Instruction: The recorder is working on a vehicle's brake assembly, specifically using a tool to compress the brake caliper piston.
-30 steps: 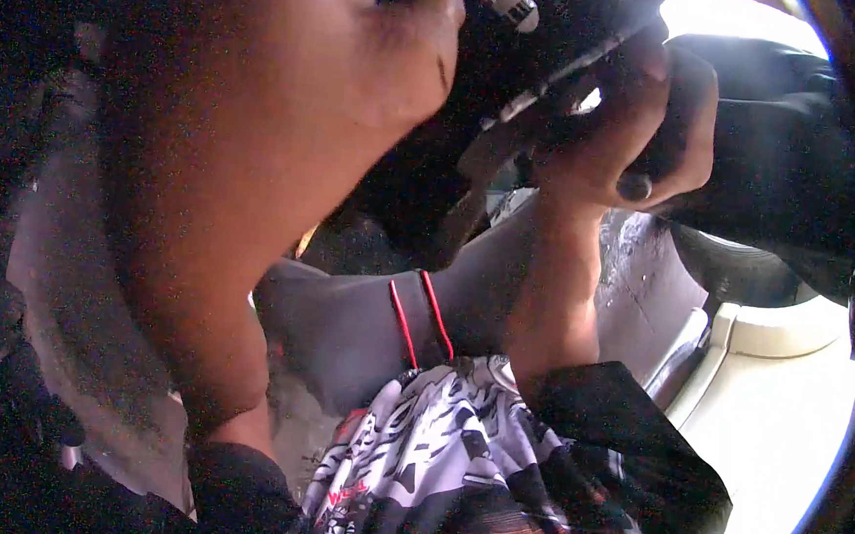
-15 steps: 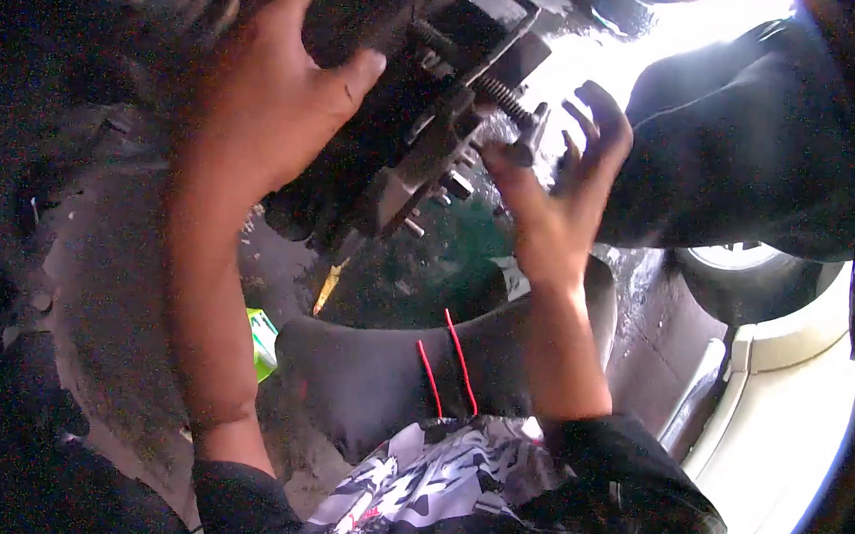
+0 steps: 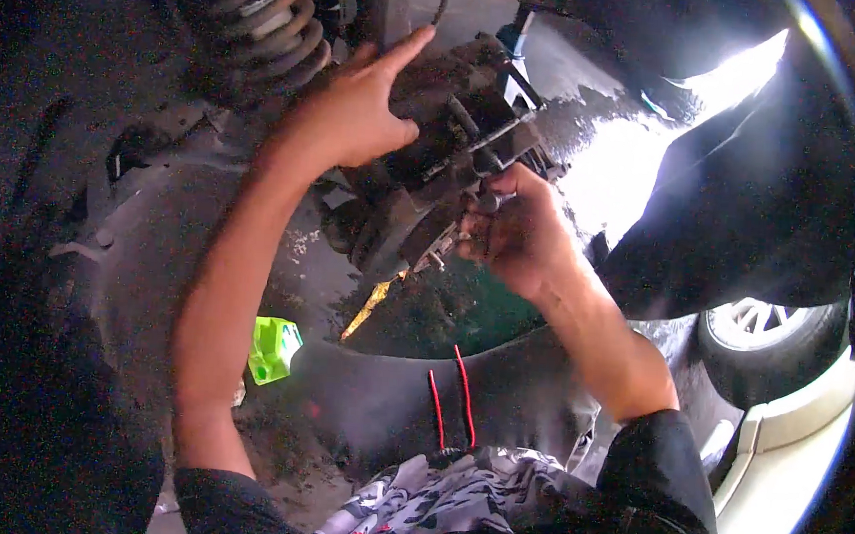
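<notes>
A dark, grimy brake assembly (image 3: 429,155) with a squared metal frame and studs on its lower side is in front of me. My left hand (image 3: 353,121) lies against its upper left side, thumb and forefinger spread apart, gripping nothing. At the lower right of the assembly, my right hand (image 3: 527,239) is closed, its thumb up by the frame and its fingers curled beneath. What those fingers grip is hidden in shadow.
A rusty coil spring (image 3: 286,23) is at the upper left. Below are a yellow strip (image 3: 374,305), a bright green packet (image 3: 273,351) and two red cords (image 3: 464,396). A car wheel (image 3: 752,331) and pale car body (image 3: 799,437) stand at the right.
My right hand, spread beside a threaded rod with a crossbar before, has moved in and closed at the assembly. In the picture, my left hand and the assembly sit farther right and lower.
</notes>
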Demonstrator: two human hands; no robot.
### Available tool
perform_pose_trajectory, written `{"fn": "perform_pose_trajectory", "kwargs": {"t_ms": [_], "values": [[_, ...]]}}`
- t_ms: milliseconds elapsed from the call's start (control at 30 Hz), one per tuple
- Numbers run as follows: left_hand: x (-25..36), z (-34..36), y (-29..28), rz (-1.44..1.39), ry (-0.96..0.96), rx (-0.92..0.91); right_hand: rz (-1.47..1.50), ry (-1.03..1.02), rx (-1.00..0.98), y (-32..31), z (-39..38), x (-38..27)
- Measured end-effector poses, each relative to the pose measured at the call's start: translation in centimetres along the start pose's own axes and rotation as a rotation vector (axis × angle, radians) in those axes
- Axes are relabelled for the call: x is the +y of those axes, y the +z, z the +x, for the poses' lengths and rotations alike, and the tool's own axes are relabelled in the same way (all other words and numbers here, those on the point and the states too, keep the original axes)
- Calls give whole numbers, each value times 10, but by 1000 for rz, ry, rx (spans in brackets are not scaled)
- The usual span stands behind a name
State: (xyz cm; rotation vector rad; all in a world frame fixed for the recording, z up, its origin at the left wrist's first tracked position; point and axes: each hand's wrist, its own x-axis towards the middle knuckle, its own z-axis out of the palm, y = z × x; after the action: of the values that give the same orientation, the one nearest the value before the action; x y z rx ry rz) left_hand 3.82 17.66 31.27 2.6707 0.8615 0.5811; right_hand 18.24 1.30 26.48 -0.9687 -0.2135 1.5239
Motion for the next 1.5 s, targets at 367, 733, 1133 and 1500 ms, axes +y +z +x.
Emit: {"fn": "perform_pose_trajectory", "kwargs": {"t_ms": [367, 733, 1133, 1500], "values": [[-12, 4, 3, -63, 7, 7, -123, -265, 115, 2, 25, 6], [-15, 25, 10, -79, -7, -54, -771, -662, 287, -69, 29, -21], [-25, 23, 10, -121, -30, -35, -1608, -1630, 235, -28, -5, -6], [-15, 24, 8, -145, -89, -54, -221, -661, 39, -25, 12, -12]]}}
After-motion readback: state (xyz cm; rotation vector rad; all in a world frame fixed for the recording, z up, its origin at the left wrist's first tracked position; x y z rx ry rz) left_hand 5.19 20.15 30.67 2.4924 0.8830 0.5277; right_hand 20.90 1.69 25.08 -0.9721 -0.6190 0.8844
